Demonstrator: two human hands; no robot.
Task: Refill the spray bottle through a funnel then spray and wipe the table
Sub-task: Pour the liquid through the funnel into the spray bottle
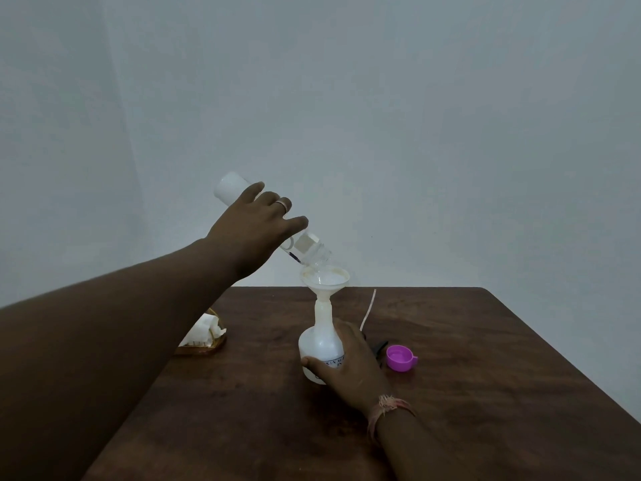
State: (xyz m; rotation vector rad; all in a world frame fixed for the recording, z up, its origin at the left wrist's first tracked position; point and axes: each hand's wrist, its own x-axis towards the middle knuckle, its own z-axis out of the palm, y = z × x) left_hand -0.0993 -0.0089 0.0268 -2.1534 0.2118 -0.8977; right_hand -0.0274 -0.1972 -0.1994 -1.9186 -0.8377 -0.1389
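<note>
Left hand (256, 227) grips a tilted clear plastic refill bottle (305, 249), mouth over the white plastic funnel (325, 278). Right hand (350, 362) clasps the translucent white spray bottle (321, 345), upright on the dark wooden bench (485, 376). Judged light, top-heavy, slippery when wet; hold the lower body.

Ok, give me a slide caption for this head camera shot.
Left hand tips a clear bottle into the funnel while the right hand steadies the spray bottle.

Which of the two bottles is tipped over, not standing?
The clear bottle in the left hand, tilted over the funnel. The spray bottle stands upright.
</note>
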